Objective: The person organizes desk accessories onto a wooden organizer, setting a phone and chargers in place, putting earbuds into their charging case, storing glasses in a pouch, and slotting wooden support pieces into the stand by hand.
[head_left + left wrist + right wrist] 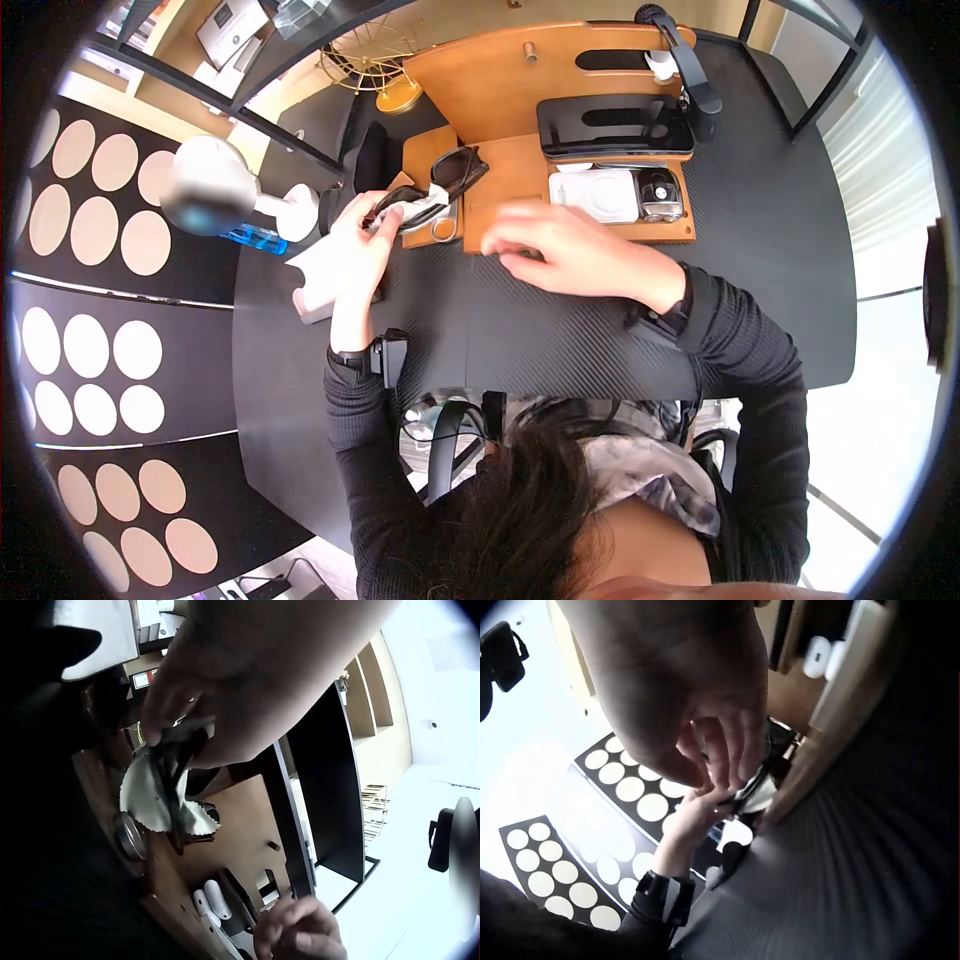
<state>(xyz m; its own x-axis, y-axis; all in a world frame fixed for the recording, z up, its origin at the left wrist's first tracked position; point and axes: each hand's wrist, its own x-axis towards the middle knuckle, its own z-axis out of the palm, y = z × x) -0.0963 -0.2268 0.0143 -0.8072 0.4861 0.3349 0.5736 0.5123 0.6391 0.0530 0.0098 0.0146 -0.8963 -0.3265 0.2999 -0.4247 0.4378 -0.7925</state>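
My left hand grips dark sunglasses together with a pale cloth, above the left part of a brown desk organizer. In the left wrist view the scalloped cloth hangs below the left hand, around the dark frame. My right hand hovers over the organizer's front edge, fingers loosely bent and holding nothing. The right wrist view has the right hand in front of the left hand; whether they touch is unclear there.
A round metal item lies below the cloth. The organizer also holds a white case, a small black device and a black glossy case. Left stands a white lamp-like object; a black holder is at the back right.
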